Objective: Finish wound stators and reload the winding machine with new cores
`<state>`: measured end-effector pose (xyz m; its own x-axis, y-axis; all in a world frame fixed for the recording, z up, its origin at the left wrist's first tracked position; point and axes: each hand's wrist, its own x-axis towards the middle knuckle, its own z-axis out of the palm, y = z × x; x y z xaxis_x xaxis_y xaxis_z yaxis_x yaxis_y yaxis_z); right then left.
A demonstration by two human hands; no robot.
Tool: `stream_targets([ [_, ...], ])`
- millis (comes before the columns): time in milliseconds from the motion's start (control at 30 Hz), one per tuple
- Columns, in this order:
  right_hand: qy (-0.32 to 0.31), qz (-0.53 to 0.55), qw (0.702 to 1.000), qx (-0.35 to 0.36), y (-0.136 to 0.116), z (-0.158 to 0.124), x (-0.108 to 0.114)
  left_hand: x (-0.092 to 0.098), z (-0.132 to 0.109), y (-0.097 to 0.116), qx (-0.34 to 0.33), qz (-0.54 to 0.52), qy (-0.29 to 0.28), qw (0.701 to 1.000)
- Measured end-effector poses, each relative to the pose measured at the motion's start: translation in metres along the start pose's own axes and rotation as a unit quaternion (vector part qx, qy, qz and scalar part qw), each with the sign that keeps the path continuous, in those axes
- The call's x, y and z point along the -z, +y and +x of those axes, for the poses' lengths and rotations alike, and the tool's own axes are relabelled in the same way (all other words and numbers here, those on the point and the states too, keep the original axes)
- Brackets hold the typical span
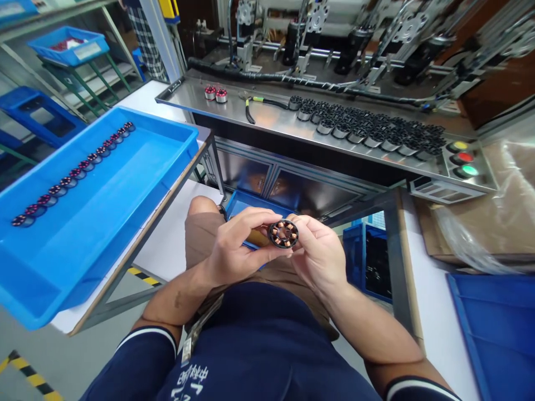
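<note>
In front of the metal ledge (267,121) and lower than it, the left hand (236,245) and right hand (320,250) meet, fingers closed on opposite sides of one wound core (275,230), its copper coils facing up. White Chinese characters (193,380) run sideways on the dark blue shirt (259,345), nearest the ledge's left end; two seem to read 中科, the rest are too distorted. Left of the ledge and farther back, a blue bin (61,49) carries a pale label (88,50), too small to read. On the ledge, two red-topped cores (215,94) stand toward the left, pliers (249,114) lie beside them, and crowded black cores (359,127) fill much of the right half, up to yellow, red and green buttons (463,157). A black cable bundle (309,83) runs along the ledge's back, between it and the machinery. Left of the ledge, a blue tray (125,178) holds a slanting row of cores (86,165); right of it sits plastic-draped cardboard (512,172).
</note>
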<state>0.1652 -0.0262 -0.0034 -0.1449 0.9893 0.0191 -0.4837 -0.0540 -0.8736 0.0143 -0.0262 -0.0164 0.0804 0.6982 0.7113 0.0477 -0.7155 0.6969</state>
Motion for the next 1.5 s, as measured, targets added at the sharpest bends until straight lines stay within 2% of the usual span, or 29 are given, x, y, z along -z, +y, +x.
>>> stream_targets([
  [400, 0.013, 0.002, 1.000, -0.028, 0.002, -0.002, -0.004, 0.002, -0.002, -0.003, -0.011, -0.010, -0.005, 1.000],
  [467, 0.007, -0.018, 1.000, -0.003, 0.002, -0.002, -0.004, 0.003, -0.002, -0.001, 0.000, -0.019, -0.016, 1.000],
  [567, -0.008, -0.098, 0.990, 0.105, 0.000, -0.001, -0.001, 0.006, -0.003, 0.003, 0.022, -0.040, -0.035, 0.998],
  [633, -0.025, -0.196, 0.957, 0.214, -0.004, 0.000, 0.002, 0.009, -0.003, 0.005, 0.050, -0.087, -0.056, 0.993],
  [700, -0.052, -0.302, 0.894, 0.326, -0.012, 0.003, 0.007, 0.011, -0.003, 0.005, 0.097, -0.180, -0.071, 0.976],
  [767, -0.095, -0.388, 0.824, 0.401, -0.022, 0.004, 0.011, 0.012, -0.001, 0.004, 0.175, -0.277, -0.065, 0.942],
  [800, -0.116, -0.418, 0.796, 0.422, -0.026, 0.005, 0.014, 0.012, 0.000, 0.003, 0.227, -0.315, -0.064, 0.919],
  [867, -0.151, -0.460, 0.756, 0.441, -0.034, 0.005, 0.018, 0.010, 0.002, 0.003, 0.345, -0.374, -0.106, 0.854],
  [933, -0.169, -0.477, 0.733, 0.455, -0.039, 0.005, 0.021, 0.009, 0.003, 0.004, 0.432, -0.411, -0.165, 0.786],
  [967, -0.180, -0.476, 0.728, 0.459, -0.041, 0.005, 0.023, 0.008, 0.003, 0.006, 0.453, -0.421, -0.176, 0.766],
  [1000, -0.195, -0.472, 0.726, 0.461, -0.043, 0.006, 0.025, 0.007, 0.003, 0.007, 0.460, -0.423, -0.168, 0.762],
  [1100, -0.211, -0.449, 0.743, 0.450, -0.045, 0.011, 0.033, 0.005, 0.002, 0.012, 0.437, -0.395, -0.092, 0.803],
  [1200, -0.161, -0.404, 0.804, 0.406, -0.044, 0.016, 0.040, 0.004, 0.002, 0.015, 0.409, -0.382, -0.058, 0.827],
  [1267, -0.163, -0.379, 0.836, 0.361, -0.044, 0.018, 0.043, 0.004, 0.002, 0.016, 0.404, -0.380, -0.054, 0.830],
  [1333, -0.199, -0.371, 0.843, 0.336, -0.044, 0.018, 0.041, 0.003, 0.002, 0.015, 0.409, -0.374, -0.055, 0.830],
  [1400, -0.225, -0.371, 0.837, 0.334, -0.046, 0.017, 0.038, 0.002, 0.002, 0.015, 0.417, -0.368, -0.061, 0.829],
  [1500, -0.225, -0.380, 0.829, 0.344, -0.048, 0.013, 0.031, 0.002, 0.001, 0.015, 0.425, -0.364, -0.063, 0.826],
])
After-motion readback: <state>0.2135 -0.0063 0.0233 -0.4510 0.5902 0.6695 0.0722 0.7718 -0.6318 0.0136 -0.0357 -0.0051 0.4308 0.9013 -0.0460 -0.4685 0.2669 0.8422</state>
